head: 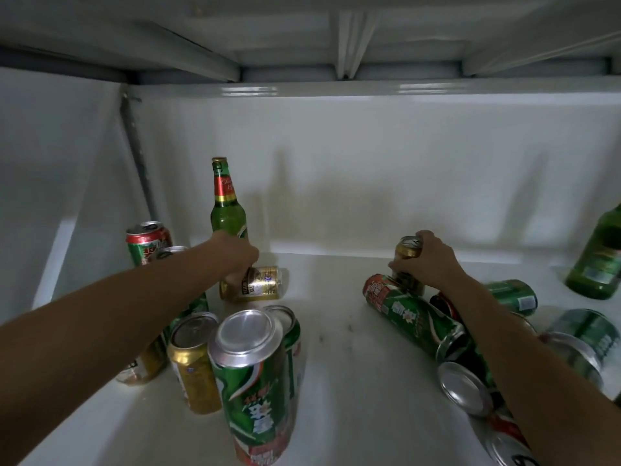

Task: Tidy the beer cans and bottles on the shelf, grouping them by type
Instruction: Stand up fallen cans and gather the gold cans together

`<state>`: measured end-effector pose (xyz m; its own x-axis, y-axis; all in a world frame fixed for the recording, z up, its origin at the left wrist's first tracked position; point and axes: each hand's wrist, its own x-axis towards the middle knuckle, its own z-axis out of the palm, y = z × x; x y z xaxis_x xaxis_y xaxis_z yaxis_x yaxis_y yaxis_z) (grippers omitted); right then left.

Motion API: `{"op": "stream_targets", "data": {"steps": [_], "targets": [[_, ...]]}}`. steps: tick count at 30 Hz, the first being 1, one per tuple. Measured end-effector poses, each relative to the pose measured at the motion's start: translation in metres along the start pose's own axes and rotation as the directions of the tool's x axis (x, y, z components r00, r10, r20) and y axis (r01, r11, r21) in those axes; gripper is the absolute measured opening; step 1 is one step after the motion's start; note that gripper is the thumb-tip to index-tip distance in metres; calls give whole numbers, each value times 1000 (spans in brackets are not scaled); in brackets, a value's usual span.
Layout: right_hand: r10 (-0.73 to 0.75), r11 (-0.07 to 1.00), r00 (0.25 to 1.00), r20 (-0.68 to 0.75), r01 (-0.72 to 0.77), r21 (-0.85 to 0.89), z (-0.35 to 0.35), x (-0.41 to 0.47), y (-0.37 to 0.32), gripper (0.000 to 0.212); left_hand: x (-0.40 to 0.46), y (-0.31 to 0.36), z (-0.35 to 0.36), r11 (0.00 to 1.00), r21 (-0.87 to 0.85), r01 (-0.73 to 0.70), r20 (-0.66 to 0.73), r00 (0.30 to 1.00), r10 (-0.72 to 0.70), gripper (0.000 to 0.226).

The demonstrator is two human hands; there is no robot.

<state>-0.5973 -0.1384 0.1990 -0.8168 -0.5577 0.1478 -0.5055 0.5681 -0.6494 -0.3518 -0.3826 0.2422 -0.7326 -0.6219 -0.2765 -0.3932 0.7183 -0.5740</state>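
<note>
White shelf [336, 381], upright bottle [228, 210], gold can [258, 284] sideways

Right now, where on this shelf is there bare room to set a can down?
The widest bare patch runs down the shelf floor between the upright green can and the lying green can, back to the rear wall. It is crowded on the left around the bottle and on the right under the right hand.
</note>
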Motion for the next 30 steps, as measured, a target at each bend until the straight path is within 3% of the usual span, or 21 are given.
{"op": "stream_targets", "data": {"steps": [7,11,14,18,22,30], "targets": [[-12,998,999,-35,10,-58,-6,9,-6,80,-10,0,-12,995,-89,-39,-23,999,38,69],[-98,993,989,-111,89,-81,-15,5,-24,78,-18,-4,-26,973,-225,-49,-106,994,25,61],[-211,977,968,-135,208,-38,-23,-4,-50,76,-23,-14,-36,935,-342,-89,-173,984,31,70],[-318,947,947,40,315,60,-16,-25,-82,70,-31,-31,-36,903,-404,-144,-184,980,74,74],[-363,930,913,187,367,11,24,-45,-102,75,-40,-36,-38,891,-411,-191,-182,975,125,77],[-359,928,910,205,372,-27,66,-63,-113,77,-40,-26,-24,913,-324,-249,-185,963,197,76]]}}
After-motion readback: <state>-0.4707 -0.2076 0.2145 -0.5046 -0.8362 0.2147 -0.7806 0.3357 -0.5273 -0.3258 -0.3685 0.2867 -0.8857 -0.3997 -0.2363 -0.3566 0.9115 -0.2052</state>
